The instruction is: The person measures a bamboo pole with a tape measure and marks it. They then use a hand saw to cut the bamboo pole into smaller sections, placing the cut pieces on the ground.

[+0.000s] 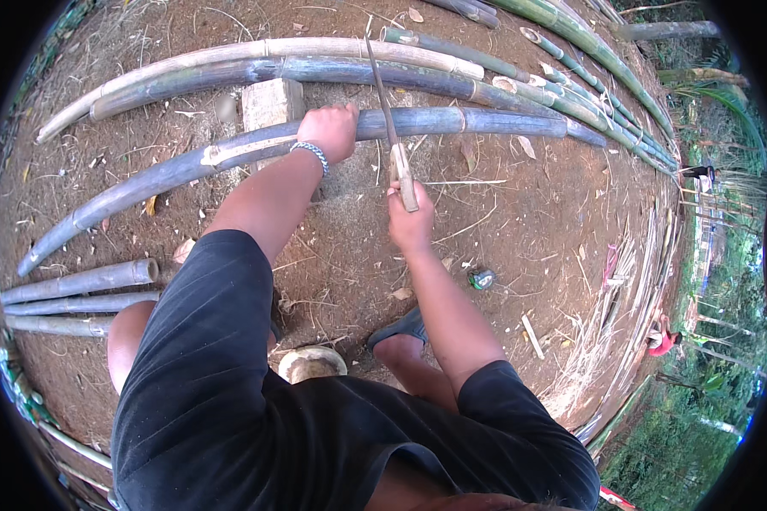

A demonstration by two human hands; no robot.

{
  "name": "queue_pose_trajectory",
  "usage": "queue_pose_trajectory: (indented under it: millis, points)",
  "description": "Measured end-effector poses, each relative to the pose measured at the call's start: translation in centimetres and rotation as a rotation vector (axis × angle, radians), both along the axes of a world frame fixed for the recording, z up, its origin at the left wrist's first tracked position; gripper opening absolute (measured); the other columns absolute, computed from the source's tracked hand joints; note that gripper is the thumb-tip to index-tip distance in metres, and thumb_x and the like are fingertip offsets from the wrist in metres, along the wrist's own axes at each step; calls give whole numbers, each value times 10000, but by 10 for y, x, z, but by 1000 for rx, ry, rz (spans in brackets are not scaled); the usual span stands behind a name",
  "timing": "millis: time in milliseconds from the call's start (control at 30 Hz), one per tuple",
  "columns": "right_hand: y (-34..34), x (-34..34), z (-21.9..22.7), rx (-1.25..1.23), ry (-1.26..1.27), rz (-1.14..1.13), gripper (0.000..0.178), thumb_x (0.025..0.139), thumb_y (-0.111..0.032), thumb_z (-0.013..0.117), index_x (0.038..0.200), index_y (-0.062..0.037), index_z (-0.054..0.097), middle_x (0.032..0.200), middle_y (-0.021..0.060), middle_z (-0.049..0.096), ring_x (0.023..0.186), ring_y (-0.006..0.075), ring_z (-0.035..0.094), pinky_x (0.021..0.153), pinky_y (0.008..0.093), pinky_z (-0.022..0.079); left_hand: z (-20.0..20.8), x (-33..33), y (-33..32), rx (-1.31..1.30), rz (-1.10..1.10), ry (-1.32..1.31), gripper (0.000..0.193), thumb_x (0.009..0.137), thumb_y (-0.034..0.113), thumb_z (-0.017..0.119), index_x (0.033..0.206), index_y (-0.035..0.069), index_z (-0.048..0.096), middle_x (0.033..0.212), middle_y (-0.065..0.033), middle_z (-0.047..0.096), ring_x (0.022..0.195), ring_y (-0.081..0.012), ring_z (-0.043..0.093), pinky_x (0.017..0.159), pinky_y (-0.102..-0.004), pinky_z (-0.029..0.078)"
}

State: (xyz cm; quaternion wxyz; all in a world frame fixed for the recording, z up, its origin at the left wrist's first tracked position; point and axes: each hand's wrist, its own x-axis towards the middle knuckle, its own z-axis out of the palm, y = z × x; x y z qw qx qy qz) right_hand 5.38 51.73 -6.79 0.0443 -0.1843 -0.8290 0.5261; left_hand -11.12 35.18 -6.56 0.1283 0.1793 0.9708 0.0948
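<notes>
My left hand [328, 134], with a braided bracelet at the wrist, is closed over a long dark bamboo pole [426, 122] and presses it down. The pole crosses in front of me and passes over a pale wooden block [272, 100]. In my right hand [411, 217] is the light wooden handle of a handsaw [382, 98]. Its narrow brown blade points away from me and lies across the pole, just right of my left hand. The blade is seen nearly edge-on, so how deep it sits in the bamboo cannot be made out.
Beyond lie more bamboo poles [230, 54], with green ones [571, 34] at far right. Shorter cut pieces [85, 281] rest at left. A small green can [481, 279] lies near my foot. Split strips [601, 324] are piled at right; people [663, 339] are farther off.
</notes>
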Motion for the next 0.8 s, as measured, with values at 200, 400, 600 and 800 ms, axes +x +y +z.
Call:
queue_pose_trajectory:
  millis: [200,400,600,800]
  points:
    - [-6,-19,4,43,111,-5,113,915,-120,688,1008,-55,689,821,86,691,759,172,662,716,356,527,37,-18,-7,46,-51,-160,390,800,172,665,1156,18,634,1083,-218,735,1053,-354,723,920,-442,586]
    - [-15,-29,48,97,15,-22,125,918,-144,673,1003,-53,685,783,126,678,726,222,668,675,373,514,27,-14,-1,63,14,-130,370,811,182,668,1145,24,653,1066,-219,740,1053,-344,725,926,-442,583]
    - [2,137,87,247,170,123,181,960,-205,687,995,-28,689,709,55,638,643,147,617,609,350,481,29,-29,-16,46,5,-160,364,818,185,665,1147,32,685,1079,-198,746,1039,-335,732,927,-431,589]
    - [11,12,80,139,-63,-83,173,988,-196,672,924,-36,664,678,-27,556,607,57,490,533,285,398,30,-16,3,70,-39,-138,390,797,213,674,1141,30,696,1080,-195,749,1029,-327,737,917,-432,594]
